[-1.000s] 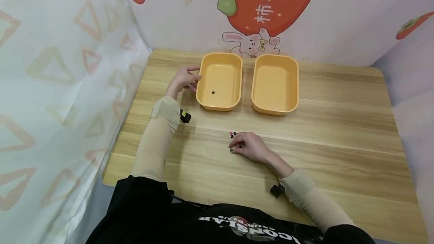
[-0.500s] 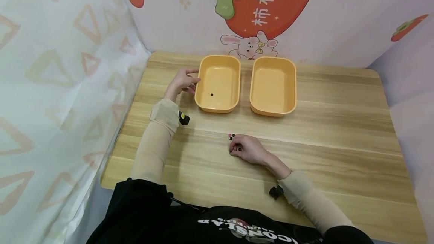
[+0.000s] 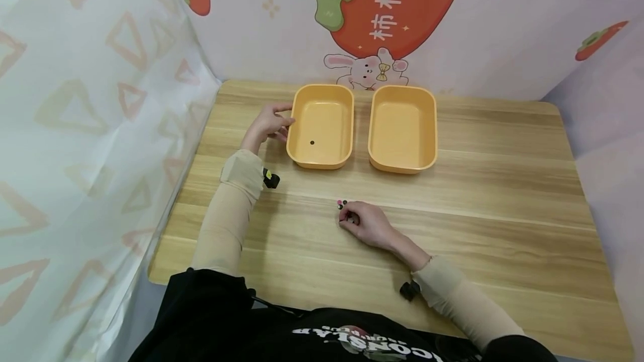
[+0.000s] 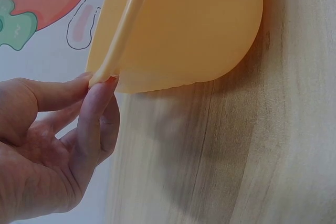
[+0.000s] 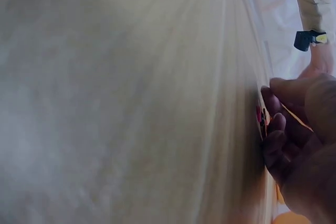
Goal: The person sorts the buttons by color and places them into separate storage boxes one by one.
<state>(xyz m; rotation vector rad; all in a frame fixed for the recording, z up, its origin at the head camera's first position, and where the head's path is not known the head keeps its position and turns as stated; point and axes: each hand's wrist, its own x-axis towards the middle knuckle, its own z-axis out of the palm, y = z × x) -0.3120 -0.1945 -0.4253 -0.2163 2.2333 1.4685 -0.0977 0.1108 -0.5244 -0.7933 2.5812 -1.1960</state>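
My left hand [image 3: 268,125] pinches the left rim of a yellow plastic box [image 3: 322,161]; in the left wrist view, thumb and fingers [image 4: 97,106] meet on that rim. One small dark bead [image 3: 312,142] lies inside this box. My right hand [image 3: 369,225] is low over the table, thumb and index fingertips together where a dark bead was just in view; the fingers now mostly hide it. Several tiny beads [image 3: 340,206], pink and dark, lie just beyond the fingertips. Another dark bead [image 3: 353,219] shows within the curl of the hand.
A second yellow box [image 3: 402,166], with nothing seen in it, stands right of the first. Both are near the back edge of the wooden table [image 3: 503,194]. Printed cloth [image 3: 271,38] hangs behind and at the left side.
My right thumb and index finger have closed together over the dark bead between them. My left hand stays at the box rim. The whole head view has shifted slightly.
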